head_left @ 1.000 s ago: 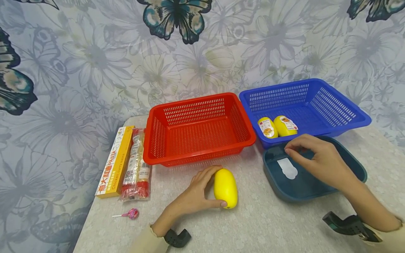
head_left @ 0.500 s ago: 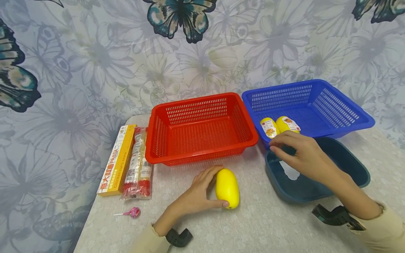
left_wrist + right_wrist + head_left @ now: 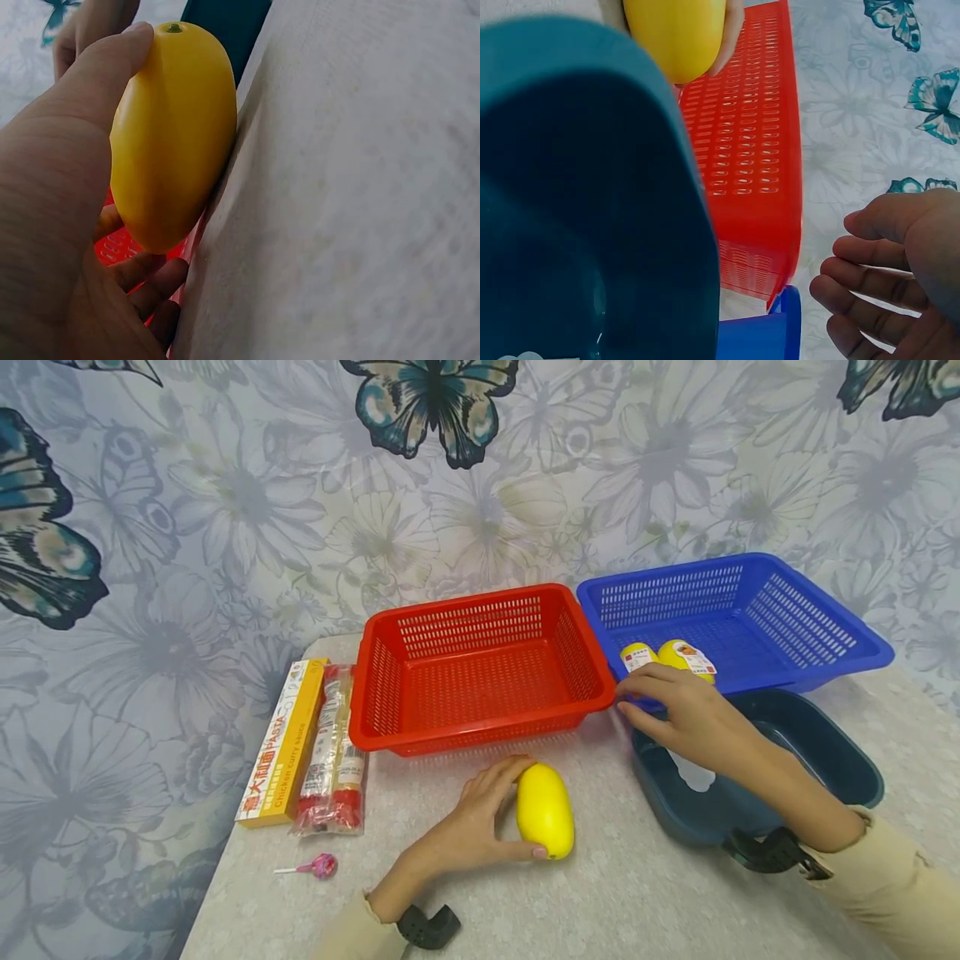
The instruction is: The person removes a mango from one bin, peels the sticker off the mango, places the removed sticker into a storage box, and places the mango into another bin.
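My left hand [image 3: 480,822] grips a yellow oval fruit [image 3: 545,812] on the table, thumb at its near end and fingers at its far end. In the left wrist view, the smooth fruit [image 3: 180,135] shows a small greenish stem spot beside the thumb. My right hand [image 3: 693,714] hovers over the left rim of a dark teal basin [image 3: 678,818], close to the corner of the red basket [image 3: 487,727]. Its fingers [image 3: 862,277] are loosely bent with nothing between them. A white label-shaped piece [image 3: 693,774] lies in the basin, partly hidden by the right hand.
A blue basket [image 3: 817,618] at the back right contains two yellow fruits with stickers [image 3: 684,656]. At left lie a yellow pasta box [image 3: 285,743], a clear packet with red ends [image 3: 330,760] and a lollipop [image 3: 322,866]. A flower-patterned wall [image 3: 247,510] stands behind.
My right hand has moved left across the teal basin, toward the red basket's corner. The left hand keeps its grip on the yellow oval fruit in the same place.
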{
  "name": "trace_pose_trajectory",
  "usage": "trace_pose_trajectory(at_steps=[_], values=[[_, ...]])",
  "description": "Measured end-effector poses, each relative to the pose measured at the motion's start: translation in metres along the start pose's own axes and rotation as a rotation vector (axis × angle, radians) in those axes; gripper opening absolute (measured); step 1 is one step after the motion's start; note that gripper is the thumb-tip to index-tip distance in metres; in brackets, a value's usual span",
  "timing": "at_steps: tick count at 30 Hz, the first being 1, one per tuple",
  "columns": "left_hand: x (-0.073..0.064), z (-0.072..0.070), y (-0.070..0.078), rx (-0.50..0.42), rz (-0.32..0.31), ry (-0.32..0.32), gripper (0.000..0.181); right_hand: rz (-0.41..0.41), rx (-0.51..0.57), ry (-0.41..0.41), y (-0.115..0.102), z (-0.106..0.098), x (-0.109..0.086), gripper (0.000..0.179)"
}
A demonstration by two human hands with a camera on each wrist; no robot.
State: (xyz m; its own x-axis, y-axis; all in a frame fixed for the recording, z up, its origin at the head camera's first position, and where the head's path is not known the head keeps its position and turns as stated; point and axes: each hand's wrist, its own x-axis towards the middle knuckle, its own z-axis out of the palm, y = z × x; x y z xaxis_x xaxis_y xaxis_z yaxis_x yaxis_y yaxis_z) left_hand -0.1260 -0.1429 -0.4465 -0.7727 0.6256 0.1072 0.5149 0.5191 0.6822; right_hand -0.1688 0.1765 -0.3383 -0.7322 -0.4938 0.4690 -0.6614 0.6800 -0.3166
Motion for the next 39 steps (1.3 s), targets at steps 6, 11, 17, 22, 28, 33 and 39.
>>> trace_pose_trajectory(at_steps=[6, 11, 17, 22, 28, 33, 39], values=[[-0.002, 0.000, 0.000, 0.018, 0.004, 0.004, 0.107, 0.019, -0.022, -0.049, 0.000, 0.004, 0.006, 0.022], [-0.002, 0.000, 0.003, 0.027, 0.007, 0.006, 0.107, 0.007, -0.015, -0.064, 0.002, 0.007, 0.012, 0.023], [-0.002, 0.000, 0.004, 0.038, 0.007, 0.000, 0.109, 0.017, 0.007, -0.090, 0.002, 0.012, 0.017, 0.027], [-0.002, 0.001, 0.004, 0.055, 0.005, -0.007, 0.110, 0.043, 0.007, -0.113, 0.000, 0.013, 0.019, 0.031], [0.000, 0.002, 0.004, 0.094, 0.011, 0.000, 0.113, 0.050, 0.013, -0.133, 0.001, 0.015, 0.018, 0.028], [0.002, 0.002, 0.006, 0.047, 0.009, 0.018, 0.112, 0.028, 0.007, -0.110, 0.004, 0.017, 0.016, 0.024], [0.000, -0.001, 0.009, -0.014, 0.005, 0.029, 0.110, 0.008, 0.013, -0.093, 0.005, 0.020, 0.019, 0.023]])
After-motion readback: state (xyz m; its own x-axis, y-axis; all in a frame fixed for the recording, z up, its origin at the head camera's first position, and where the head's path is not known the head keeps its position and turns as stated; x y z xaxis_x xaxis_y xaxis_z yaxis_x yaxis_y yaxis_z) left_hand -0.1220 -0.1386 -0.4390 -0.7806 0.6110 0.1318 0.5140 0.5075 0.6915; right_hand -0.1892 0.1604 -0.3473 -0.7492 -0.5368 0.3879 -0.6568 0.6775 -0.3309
